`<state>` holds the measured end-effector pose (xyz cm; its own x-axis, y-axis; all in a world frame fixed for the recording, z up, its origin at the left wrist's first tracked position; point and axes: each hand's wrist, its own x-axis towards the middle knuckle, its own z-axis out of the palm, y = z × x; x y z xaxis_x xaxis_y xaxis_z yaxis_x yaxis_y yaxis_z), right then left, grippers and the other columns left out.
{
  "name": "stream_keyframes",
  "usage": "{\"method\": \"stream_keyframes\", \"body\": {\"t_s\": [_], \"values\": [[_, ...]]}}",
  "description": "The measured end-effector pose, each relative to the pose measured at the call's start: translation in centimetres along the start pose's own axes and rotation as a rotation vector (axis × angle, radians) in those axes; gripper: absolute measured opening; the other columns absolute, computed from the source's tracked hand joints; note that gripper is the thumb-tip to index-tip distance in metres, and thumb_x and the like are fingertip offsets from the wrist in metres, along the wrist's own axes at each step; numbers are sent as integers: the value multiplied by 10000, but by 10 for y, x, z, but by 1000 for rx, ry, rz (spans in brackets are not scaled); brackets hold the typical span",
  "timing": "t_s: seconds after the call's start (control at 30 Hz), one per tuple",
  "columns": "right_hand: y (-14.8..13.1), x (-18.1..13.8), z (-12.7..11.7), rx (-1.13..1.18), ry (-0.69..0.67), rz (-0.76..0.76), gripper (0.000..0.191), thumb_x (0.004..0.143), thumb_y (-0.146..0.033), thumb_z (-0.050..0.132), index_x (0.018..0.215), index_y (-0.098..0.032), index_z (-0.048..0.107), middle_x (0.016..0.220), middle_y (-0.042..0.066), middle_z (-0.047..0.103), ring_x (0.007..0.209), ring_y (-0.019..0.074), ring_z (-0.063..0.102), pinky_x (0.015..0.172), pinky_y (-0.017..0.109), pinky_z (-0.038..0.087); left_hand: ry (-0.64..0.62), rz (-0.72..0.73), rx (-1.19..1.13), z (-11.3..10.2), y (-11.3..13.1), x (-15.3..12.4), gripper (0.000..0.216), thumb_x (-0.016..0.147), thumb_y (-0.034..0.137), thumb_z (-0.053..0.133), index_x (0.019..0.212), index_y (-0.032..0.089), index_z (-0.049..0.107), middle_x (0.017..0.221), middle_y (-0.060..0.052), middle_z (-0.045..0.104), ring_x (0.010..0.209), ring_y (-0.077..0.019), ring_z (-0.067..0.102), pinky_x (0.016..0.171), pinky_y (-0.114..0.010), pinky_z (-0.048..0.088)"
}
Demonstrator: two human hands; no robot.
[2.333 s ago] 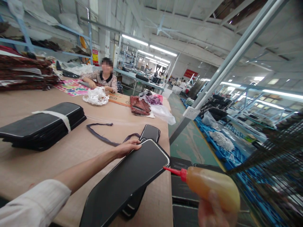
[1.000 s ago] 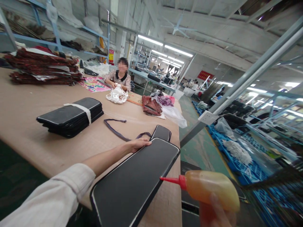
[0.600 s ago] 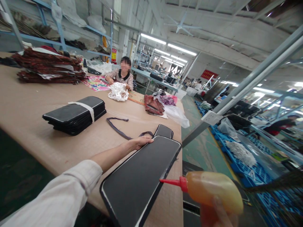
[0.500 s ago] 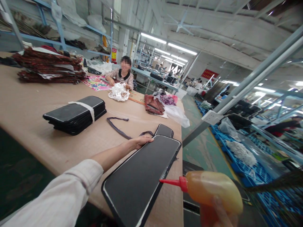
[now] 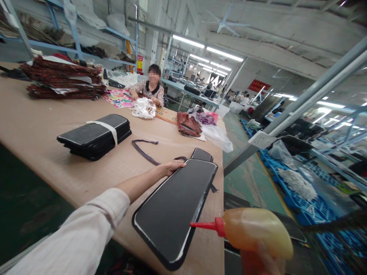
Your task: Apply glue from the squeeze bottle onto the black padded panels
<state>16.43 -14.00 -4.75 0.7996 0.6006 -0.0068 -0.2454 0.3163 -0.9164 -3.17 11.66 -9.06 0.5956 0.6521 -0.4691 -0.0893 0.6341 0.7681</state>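
Observation:
My left hand (image 5: pixel 171 167) grips the far left corner of a long black panel (image 5: pixel 179 204) with a pale edge, which lies slanted over the brown table (image 5: pixel 43 145) near its right edge. My right hand (image 5: pixel 259 261) sits at the bottom of the view, partly cut off, wrapped round an amber squeeze bottle (image 5: pixel 255 231). The bottle's red nozzle (image 5: pixel 205 225) points left and hovers at the panel's right edge. A second black panel (image 5: pixel 202 154) pokes out beyond the first.
A strapped stack of black panels (image 5: pixel 96 135) lies mid-table, with a dark strap (image 5: pixel 145 151) beside it. Dark red stacked pieces (image 5: pixel 63 78) sit far left. A seated person (image 5: pixel 150 89) works at the far end near white bags (image 5: pixel 143 108). Blue pallets (image 5: pixel 289 191) cover the floor on the right.
The panel has been lowered from a tilted lift to lie flatter on the table. The nozzle now sits nearer the panel's near right edge. The view has swung left.

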Motion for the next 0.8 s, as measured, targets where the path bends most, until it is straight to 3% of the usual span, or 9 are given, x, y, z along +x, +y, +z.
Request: {"method": "stream_keyframes", "body": {"t_s": [0.13,0.3,0.53,0.63,0.8], "values": [[-6,-8,6,-23,2,19,646,481,-280,782,1081,-209,551,763,11,637,644,166,594,521,232,500,15,-7,-5,-5,0,3,117,763,214,609,725,125,543,557,-24,640,452,-114,589,520,-233,505],[-15,-26,21,-75,-46,59,527,643,-314,703,1132,-241,519,802,-13,641,720,145,601,668,244,502,26,-31,-4,-12,2,6,142,792,227,566,703,119,546,527,-35,635,440,-124,586,519,-243,505],[2,-9,4,-87,-65,16,656,506,-335,766,1098,-169,536,719,40,633,648,227,604,504,302,499,66,-33,-24,-23,3,11,140,811,217,536,724,111,567,547,-48,648,451,-137,593,492,-248,501],[-1,-12,7,-88,-54,26,673,534,-340,764,1140,-188,512,737,28,642,650,206,605,529,281,505,86,-32,-38,-28,4,11,124,812,209,536,749,109,572,558,-51,653,457,-148,599,499,-264,504],[-10,-28,20,-97,-50,64,543,634,-305,722,1131,-209,522,766,-19,645,693,132,603,668,208,498,132,-36,-77,-38,4,11,104,810,211,545,777,116,568,548,-37,649,476,-150,607,521,-263,507]]}}
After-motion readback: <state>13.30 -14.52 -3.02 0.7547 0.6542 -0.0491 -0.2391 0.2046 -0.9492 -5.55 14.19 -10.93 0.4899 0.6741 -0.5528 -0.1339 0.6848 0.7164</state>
